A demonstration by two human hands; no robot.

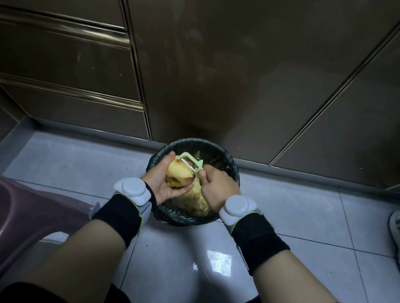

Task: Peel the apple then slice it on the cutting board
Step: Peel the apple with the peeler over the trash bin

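Both forearms reach forward and down over a small waste bin (235, 171) lined with a black bag, which stands on the tiled floor (75, 161) at the foot of dark cabinet doors (223, 70). The left hand (162, 183), palm turned inward, cups a mostly peeled apple (177, 177) with thumb on top and fingers curled beneath. The right hand (217, 188) pinches the handle of a pale green Y-peeler (191, 160), its blade laid against the apple's upper side. Yellow peelings (197, 204) lie in the bin below. Black wristbands (118, 216) carry round grey sensors (133, 189)
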